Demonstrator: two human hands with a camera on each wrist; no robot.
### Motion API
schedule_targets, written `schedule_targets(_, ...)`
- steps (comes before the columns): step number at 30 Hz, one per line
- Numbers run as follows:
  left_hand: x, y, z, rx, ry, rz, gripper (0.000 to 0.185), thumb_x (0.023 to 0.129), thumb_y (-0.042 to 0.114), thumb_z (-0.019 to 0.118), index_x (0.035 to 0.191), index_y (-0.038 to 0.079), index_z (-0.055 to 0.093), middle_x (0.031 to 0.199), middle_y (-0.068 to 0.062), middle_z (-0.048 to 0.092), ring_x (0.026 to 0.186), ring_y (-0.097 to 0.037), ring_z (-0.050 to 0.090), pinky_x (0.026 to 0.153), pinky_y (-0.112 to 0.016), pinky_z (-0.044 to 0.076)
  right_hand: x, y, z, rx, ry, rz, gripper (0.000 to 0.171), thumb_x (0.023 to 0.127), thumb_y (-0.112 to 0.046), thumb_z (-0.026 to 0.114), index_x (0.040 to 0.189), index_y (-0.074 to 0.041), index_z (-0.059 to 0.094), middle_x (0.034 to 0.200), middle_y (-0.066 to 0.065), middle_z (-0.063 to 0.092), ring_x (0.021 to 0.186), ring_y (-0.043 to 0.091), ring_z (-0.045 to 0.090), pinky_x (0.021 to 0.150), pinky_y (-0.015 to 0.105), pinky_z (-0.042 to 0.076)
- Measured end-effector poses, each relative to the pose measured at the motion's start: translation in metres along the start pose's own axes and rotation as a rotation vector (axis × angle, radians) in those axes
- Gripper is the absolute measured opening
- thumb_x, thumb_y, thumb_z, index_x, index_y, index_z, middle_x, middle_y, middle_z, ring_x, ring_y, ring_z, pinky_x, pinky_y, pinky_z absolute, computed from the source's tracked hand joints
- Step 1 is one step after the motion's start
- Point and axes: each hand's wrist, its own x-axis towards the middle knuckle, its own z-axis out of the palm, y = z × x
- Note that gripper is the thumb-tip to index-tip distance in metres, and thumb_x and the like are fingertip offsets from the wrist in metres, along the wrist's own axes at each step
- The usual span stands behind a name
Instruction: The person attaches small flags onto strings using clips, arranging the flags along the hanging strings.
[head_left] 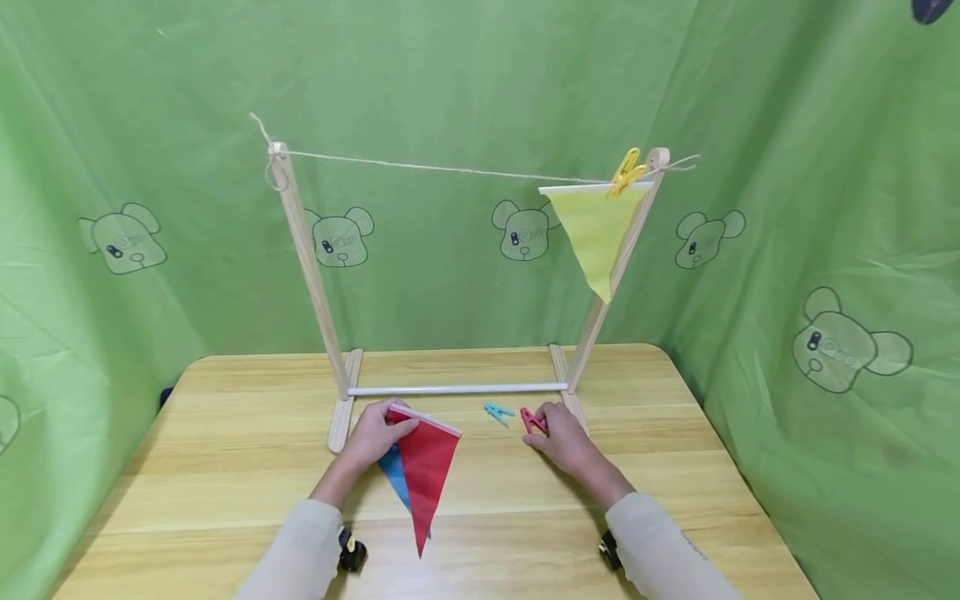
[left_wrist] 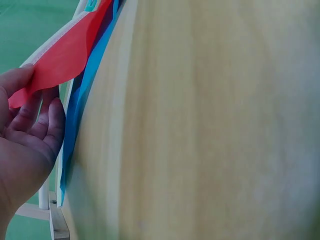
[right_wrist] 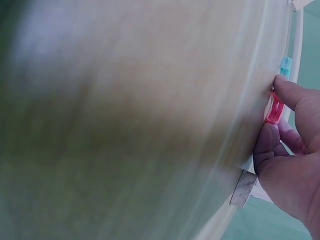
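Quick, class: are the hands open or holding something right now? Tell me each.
Left hand: closed, holding the red pennant.
Right hand: closed, pinching the red clothespin.

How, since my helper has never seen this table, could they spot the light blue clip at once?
On the table, find the wooden stand with the white bar across its base. Just in front of that bar, toward its right end, lies the light blue clip. Its colour and lying loose set it apart from the red clip pinched in the right hand.
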Motion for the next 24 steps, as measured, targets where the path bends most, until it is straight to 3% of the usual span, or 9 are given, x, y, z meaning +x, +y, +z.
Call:
schedule_targets(8,0.0015,0.0026,0.0035,-0.069,0.043,-0.051,0.01,0.095,0.013,0.075,0.102,0.005,0.074,0.087,-0.006,0.074,0.074,-0.015,0.064,0.067,-0.025,0.054,-0.0007,0.001,-0.0027,0.0,0.013,-0.005,0.032,0.085,-0.016,0.085,0.1,-0.002,0.061,0.089,0.007,0.054,0.078,0.018,0.048,0.064,0.027,0.042)
schedule_targets(24,-0.0022,0.0036,0.0084,-0.174,0.088,-0.073,0.014,0.094,0.007,0.074,0.107,-0.001,0.073,0.094,-0.01,0.074,0.08,-0.015,0.064,0.07,-0.023,0.055,-0.0048,-0.0001,-0.0055,0.019,0.046,-0.007,0.029,0.085,-0.014,0.085,0.104,-0.002,0.065,0.084,0.005,0.057,0.074,0.016,0.048,0.061,0.025,0.042)
